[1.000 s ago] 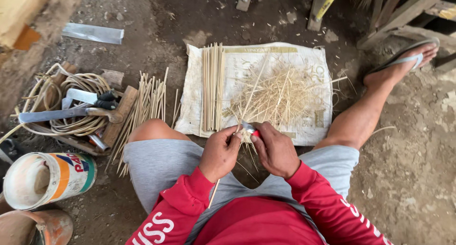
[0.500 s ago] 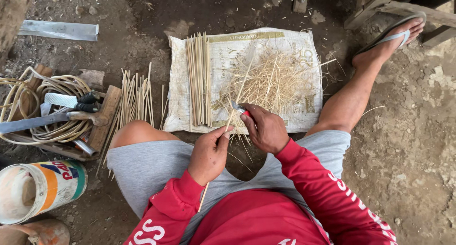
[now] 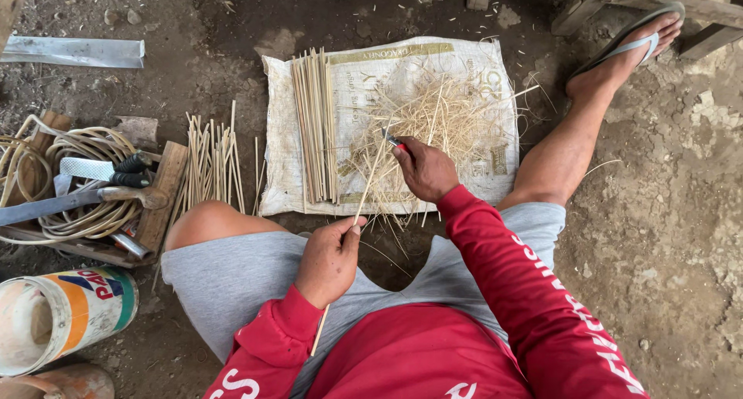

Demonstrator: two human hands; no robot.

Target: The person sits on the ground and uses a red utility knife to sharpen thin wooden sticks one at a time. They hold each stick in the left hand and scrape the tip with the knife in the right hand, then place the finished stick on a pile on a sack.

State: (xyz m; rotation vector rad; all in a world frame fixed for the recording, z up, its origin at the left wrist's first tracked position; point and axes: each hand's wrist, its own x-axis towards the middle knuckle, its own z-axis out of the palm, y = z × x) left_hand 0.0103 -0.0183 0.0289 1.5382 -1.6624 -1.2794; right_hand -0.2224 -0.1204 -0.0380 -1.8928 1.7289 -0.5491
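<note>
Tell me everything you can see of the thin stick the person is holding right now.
The thin pale bamboo stick is long, straight and slender, a light straw colour. It slants from the right hand, above the white woven sack, down through the left hand, and its lower end pokes out beside the red sleeve. The left hand pinches it near the middle; the right hand presses a small red-handled blade against its upper part. Its surface detail is too fine to tell.

Daylight is falling on a bare dirt floor [image 3: 681, 213], with wooden furniture legs [image 3: 619, 0] standing beyond the grip, upper right.
</note>
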